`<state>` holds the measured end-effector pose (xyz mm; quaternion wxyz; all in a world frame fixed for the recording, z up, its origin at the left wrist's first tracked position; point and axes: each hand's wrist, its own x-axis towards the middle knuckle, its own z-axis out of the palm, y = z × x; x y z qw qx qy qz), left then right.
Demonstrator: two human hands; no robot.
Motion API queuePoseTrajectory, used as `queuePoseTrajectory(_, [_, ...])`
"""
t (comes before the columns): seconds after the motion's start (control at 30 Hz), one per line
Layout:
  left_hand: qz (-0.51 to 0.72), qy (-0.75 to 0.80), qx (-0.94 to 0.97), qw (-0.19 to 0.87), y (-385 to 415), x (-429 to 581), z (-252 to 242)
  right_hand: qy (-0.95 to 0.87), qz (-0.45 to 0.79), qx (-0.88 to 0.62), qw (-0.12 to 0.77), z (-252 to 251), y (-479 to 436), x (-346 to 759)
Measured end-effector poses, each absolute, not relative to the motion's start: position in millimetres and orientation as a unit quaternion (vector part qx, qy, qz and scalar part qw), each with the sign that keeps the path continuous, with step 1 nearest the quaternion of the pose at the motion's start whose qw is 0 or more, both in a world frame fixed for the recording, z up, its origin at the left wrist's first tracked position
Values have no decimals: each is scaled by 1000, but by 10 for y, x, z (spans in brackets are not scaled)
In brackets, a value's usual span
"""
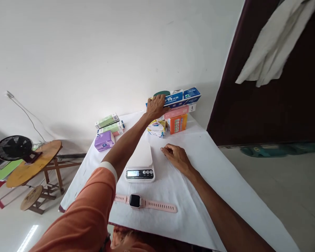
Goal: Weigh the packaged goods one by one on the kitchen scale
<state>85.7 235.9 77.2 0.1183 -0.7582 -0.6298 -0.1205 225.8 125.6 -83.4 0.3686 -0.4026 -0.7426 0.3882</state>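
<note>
My left hand reaches across to the back of the table. Its fingers bend over the top of a blue toothpaste box, with the thumb against the front. This box lies on a pink box, stacked above an orange box and a yellow-and-white box. Part of a dark green round thing shows behind my fingers. My right hand rests on the cloth with its fingers curled and nothing visible in them. Left of it stands a white kitchen scale with a lit display, its plate partly behind my left arm.
A pink-strapped smartwatch lies at the table's near side. Green boxes and a purple tissue pack sit at the back left. White cloth covers the table, which meets the wall. A fan stands on a wooden table.
</note>
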Motion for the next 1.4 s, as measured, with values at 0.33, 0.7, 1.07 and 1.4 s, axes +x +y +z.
queuePoseTrajectory(0.33, [-181,-606,-770,81,1358,207,858,-672,453,-421,407,-831,1243,2272])
queuePoseTrajectory(0.7, [-122,-664,-736,-38,4,-604,243,-537,520,-440,498,-820,1251,2250])
queuePoseTrajectory(1.07, [-74,-649,-753,-81,31,-516,67,-571,510,-456,454,-793,1232,2257])
queuePoseTrajectory(1.4, [-182,-639,-745,-55,-97,-671,335,-693,438,-419,390,-767,1161,2277])
